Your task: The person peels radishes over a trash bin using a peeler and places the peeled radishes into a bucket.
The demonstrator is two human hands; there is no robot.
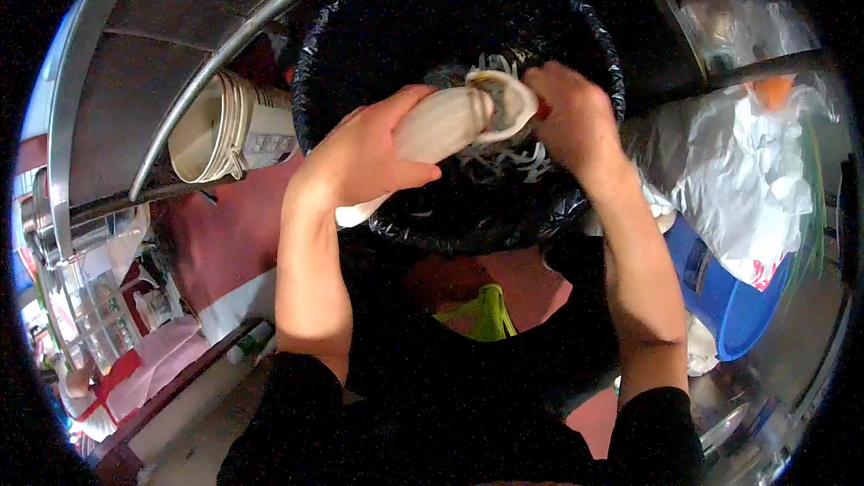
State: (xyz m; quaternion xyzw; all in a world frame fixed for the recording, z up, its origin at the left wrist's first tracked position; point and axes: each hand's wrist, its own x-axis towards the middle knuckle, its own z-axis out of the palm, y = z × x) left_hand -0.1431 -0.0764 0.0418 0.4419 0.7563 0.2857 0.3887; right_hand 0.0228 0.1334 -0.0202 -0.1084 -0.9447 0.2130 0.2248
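My left hand (369, 148) is wrapped around a long, thick, pale vegetable (441, 130) that looks like a white radish. It is held tilted over a bin lined with a black bag (306, 63). Its smooth white lower end shows below my left wrist. At the upper end, a curled pale strip (513, 130) loops outward. My right hand (576, 117), smeared by motion, is closed beside that end; a small red bit shows at its fingers, but what it grips is hidden. Thin white strips (508, 162) lie in the bin below.
Nested cream-coloured buckets (202, 130) sit on a shelf at left behind a metal rail (243, 31). At right are a blue tub (729, 297) and white plastic bags (742, 175). A yellow-green thing (486, 313) lies below the bin. A person (90, 405) is at far left.
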